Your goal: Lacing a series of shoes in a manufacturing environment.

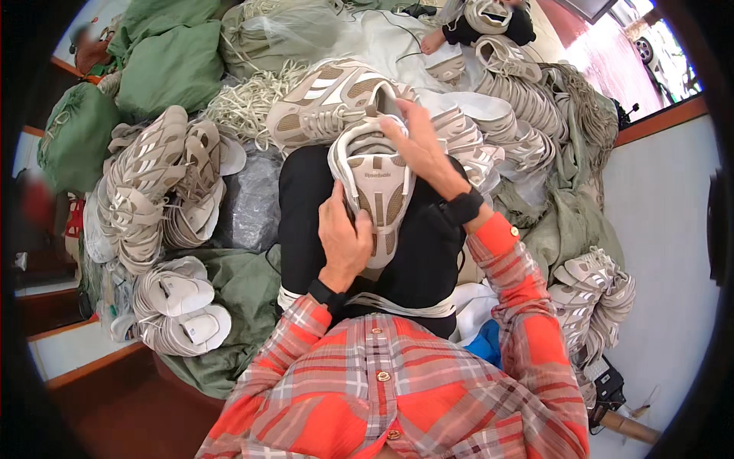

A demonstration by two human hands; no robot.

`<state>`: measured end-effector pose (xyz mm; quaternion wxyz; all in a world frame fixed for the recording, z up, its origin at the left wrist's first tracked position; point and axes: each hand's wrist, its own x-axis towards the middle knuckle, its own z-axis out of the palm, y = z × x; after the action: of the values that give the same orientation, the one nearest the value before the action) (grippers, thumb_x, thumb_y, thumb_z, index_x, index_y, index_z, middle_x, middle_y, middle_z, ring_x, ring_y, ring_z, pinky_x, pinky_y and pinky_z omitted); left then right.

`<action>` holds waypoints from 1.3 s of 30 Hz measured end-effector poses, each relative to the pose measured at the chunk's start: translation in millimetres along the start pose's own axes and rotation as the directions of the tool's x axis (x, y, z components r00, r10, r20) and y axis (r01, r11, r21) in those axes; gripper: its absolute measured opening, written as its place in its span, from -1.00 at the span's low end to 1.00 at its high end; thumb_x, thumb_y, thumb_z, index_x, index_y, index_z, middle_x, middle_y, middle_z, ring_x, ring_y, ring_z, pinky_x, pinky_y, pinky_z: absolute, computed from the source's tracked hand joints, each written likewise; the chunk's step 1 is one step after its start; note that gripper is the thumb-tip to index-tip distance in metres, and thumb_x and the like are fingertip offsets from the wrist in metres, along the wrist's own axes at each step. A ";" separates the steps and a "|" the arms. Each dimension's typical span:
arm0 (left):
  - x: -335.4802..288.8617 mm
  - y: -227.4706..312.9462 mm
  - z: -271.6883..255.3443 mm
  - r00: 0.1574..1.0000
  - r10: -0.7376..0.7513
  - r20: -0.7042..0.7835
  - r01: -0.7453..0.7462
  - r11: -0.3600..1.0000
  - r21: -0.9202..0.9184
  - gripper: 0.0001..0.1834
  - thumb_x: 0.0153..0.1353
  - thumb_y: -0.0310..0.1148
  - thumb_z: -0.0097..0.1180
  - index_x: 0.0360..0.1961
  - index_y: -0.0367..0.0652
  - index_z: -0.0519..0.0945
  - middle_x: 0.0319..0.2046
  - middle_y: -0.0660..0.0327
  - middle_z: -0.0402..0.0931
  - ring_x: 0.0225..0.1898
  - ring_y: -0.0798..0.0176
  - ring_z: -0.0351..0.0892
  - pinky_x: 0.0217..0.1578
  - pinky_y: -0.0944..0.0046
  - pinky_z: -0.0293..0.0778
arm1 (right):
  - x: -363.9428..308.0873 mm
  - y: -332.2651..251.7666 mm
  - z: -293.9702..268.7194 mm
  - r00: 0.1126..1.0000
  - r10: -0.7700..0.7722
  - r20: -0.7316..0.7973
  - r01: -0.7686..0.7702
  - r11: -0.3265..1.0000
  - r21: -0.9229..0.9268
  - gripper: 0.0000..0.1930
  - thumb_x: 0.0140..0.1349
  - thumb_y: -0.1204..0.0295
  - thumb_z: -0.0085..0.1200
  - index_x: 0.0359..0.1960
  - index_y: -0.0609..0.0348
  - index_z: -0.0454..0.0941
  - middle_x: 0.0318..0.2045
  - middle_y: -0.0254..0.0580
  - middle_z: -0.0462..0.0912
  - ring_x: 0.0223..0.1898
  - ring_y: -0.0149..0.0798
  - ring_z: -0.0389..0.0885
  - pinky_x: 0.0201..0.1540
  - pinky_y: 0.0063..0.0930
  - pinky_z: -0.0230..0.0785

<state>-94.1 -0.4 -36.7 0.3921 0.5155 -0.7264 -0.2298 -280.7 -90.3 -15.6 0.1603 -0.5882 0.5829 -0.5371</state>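
Note:
On my lap lies a beige shoe upper (376,195) with brown mesh panels and a white lace along its opening. Its toe end points toward me. My left hand (344,239) grips the near left side, thumb on top and fingers along the edge. At the far right of the opening, my right hand (419,145) is closed on the rim; what its fingertips pinch is partly hidden. Just beyond lies another shoe upper (325,103) in beige and white, its laces threaded.
Nested shoe uppers (141,191) are stacked at left, with more stacks (527,115) at right. Loose laces (256,96) lie in a heap beyond my knees. Green sacks (172,76) stand far left. Another person's hand (433,41) shows at the far edge.

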 end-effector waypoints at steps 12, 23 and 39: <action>36.0 -6.6 -4.2 0.998 -0.043 0.040 0.043 0.999 0.006 -0.65 0.18 -0.27 -0.02 -0.13 -0.35 0.41 -0.47 -0.17 0.50 -0.41 -0.22 0.52 -0.38 -0.07 0.41 | 6.7 -4.9 11.4 0.809 0.420 0.412 -0.372 0.908 -0.194 -0.53 0.36 0.11 -0.25 0.02 0.31 0.35 -0.06 0.17 0.50 0.02 0.01 0.43 0.07 -0.34 0.23; 74.3 -24.7 -20.4 0.984 0.164 0.069 -0.162 0.986 -0.043 -0.58 0.28 -0.18 -0.06 0.05 -0.24 0.48 -0.17 -0.11 0.51 -0.25 -0.11 0.56 -0.21 0.07 0.46 | -46.5 -51.6 0.4 0.909 0.404 0.103 -0.414 0.846 0.336 -0.45 0.34 0.15 -0.11 0.13 0.44 0.24 0.08 0.11 0.39 0.12 -0.11 0.36 0.20 -0.33 0.15; -53.0 -15.1 -92.9 0.842 0.003 0.540 0.104 0.980 -0.167 -0.86 0.14 -0.48 0.10 -0.28 -0.26 0.61 -0.49 0.13 0.52 -0.53 0.29 0.49 -0.47 0.35 0.38 | -228.5 -74.4 -19.4 0.621 0.172 0.764 0.228 0.894 -0.386 -0.88 0.00 0.43 0.05 -0.59 0.19 0.56 -0.53 0.03 0.57 -0.45 0.02 0.62 -0.40 -0.14 0.47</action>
<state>-2.0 49.9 -11.0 0.2139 0.4095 -0.7680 -0.4435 -199.7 134.3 -49.4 0.2493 -0.7918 0.5517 -0.0806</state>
